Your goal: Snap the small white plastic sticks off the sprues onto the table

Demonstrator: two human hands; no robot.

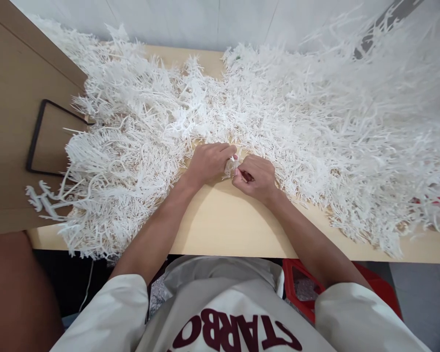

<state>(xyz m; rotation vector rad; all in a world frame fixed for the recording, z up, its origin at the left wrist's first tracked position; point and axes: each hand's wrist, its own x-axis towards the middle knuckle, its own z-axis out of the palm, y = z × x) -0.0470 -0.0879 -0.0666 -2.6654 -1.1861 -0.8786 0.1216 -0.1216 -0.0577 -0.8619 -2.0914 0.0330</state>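
My left hand [211, 162] and my right hand [255, 177] meet over the near middle of the table, both with fingers closed. Between their fingertips is a small white branched sprig [231, 167], which both hands pinch. Its ends are partly hidden by the fingers. Around the hands lies a heap of white, feathery plastic sprigs; one pile [132, 132] spreads to the left and a larger pile [315, 112] to the right.
A brown cardboard panel [18, 98] stands at the left, with a black wire frame [36, 139] against it. Pale wood table [238, 225] shows before my body. Below its edge are a red stool [302, 281] and, at far left, part of a person's bare limb [18, 288].
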